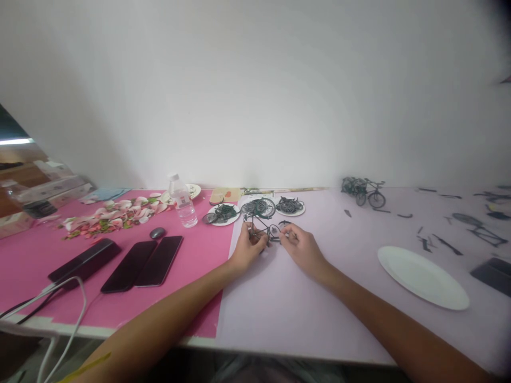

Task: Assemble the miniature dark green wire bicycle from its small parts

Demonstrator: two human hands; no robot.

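Observation:
A small black toy bicycle (261, 232) is held just above the pale part of the table. My left hand (248, 249) is closed around its frame, with the thumb and fingers gripping it. My right hand (302, 246) pinches at the wheel on the bicycle's right side; the exact spot under the fingertips is too small to make out. Beyond my hands lie plates of dark bicycle parts: one plate (236, 218) on the left and another plate (302, 210) on the right. Several loose toy wheels (259, 207) rest between them.
Two black phones (158, 261), a power bank (84, 260), a mouse (157, 233) and a water bottle (183, 205) occupy the pink left side, with artificial petals (115, 215) behind. Rightward are assembled toy bicycles (375, 198), an oval white plate (423, 277) and scattered black parts (447, 243).

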